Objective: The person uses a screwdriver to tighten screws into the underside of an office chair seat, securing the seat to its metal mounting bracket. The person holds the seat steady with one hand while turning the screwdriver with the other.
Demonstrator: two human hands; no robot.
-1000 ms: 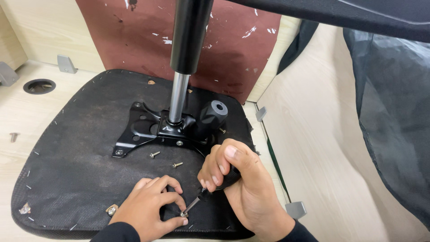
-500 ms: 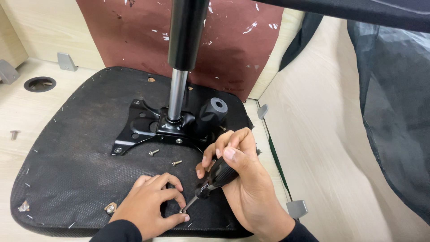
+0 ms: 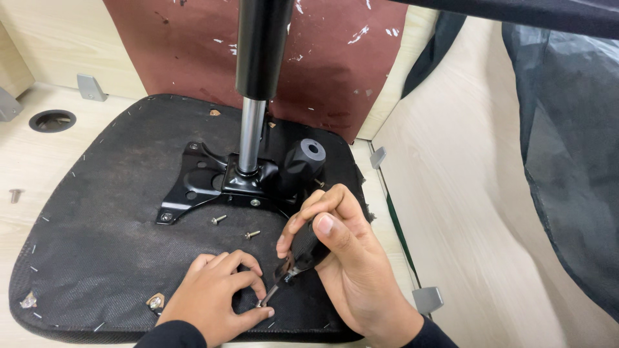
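Near the front edge of the upturned seat base (image 3: 97, 212), the left hand (image 3: 216, 299) pinches a screw (image 3: 259, 304) while the right hand (image 3: 348, 270) grips the screwdriver (image 3: 298, 254); keeping the tip seated and upright would prevent slipping.

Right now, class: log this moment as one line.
right hand: grips screwdriver | left hand: steadies screw at tip | on: upturned seat | loose screws nearby

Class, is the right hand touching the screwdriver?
Touching. The head view shows the right hand wrapped around the screwdriver at its dark handle, fingers and thumb pressed on it with no gap, its tip down by the left hand.
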